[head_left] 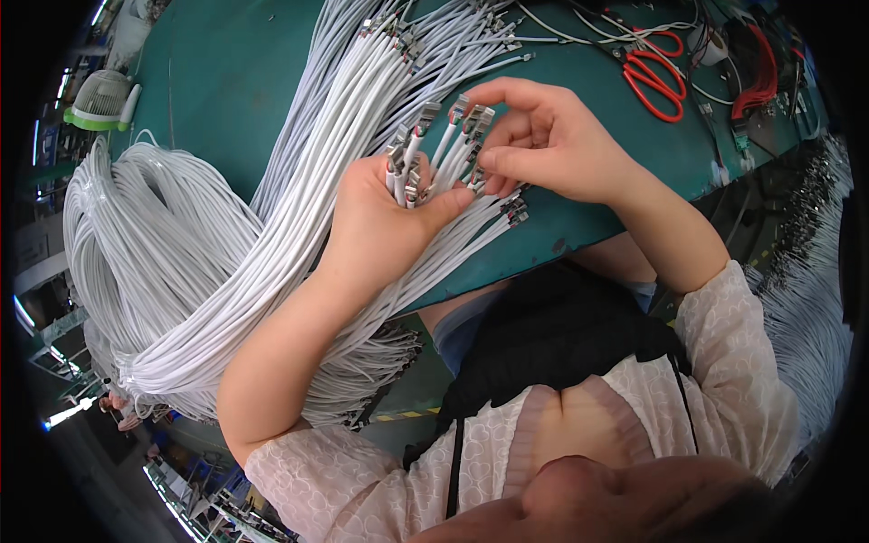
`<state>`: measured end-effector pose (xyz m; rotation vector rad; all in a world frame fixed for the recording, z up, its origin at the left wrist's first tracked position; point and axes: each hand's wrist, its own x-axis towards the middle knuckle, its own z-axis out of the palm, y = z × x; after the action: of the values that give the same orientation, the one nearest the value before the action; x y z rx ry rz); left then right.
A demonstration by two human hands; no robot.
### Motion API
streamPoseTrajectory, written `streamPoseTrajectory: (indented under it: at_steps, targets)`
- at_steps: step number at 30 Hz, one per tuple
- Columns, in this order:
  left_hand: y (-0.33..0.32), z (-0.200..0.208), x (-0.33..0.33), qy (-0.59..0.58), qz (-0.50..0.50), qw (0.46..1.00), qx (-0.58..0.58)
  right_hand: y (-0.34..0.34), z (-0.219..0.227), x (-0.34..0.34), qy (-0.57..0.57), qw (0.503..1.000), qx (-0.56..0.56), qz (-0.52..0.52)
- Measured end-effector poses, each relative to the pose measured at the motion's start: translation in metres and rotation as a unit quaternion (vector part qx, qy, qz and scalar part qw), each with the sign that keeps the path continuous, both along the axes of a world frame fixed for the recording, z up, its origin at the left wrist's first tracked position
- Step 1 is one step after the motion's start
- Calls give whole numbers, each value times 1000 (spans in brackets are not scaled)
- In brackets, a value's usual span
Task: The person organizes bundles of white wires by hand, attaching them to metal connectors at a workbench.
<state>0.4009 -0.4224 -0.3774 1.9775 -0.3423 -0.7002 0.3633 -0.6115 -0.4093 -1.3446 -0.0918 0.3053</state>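
Dark green and smooth, the work table [217, 68] spreads beyond both hands and off to either side, its near edge running just below them. Past it lies a workshop: strip lights and crowded benches far out to the left of the hands, with floor [407, 400] marked in yellow showing below the table edge. Left hand [385, 204] is wrapped round a bunch of white cables [446, 145], their metal connectors standing up out of the fist. Right hand [557, 145] is half open, fingers bent, its index and thumb tips up against the connectors (whether they pinch one, I can't tell). More white cables [312, 172] lie on the table beside and beyond the left hand, with a thick looped bundle [154, 204] further left and a small green-and-white fan [101, 98] past that. Beyond the right hand are red-handled scissors [654, 86] and a tangle of thin wires; well to its right, off the table, hangs a large mass of grey-white cables [806, 308].
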Motion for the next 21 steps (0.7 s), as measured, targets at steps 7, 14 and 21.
streamPoseTrajectory:
  at_steps: [7,14,21]
  targets:
    - [0,-1,0,5,15,1000,-12,-1,1,1,1,1000,5,-1]
    - [2,-9,1,-8,62,995,-73,0,0,-1,-14,1000,-7,-19]
    - [2,-11,1,-2,51,996,-77,3,-9,0,-180,973,-84,-119]
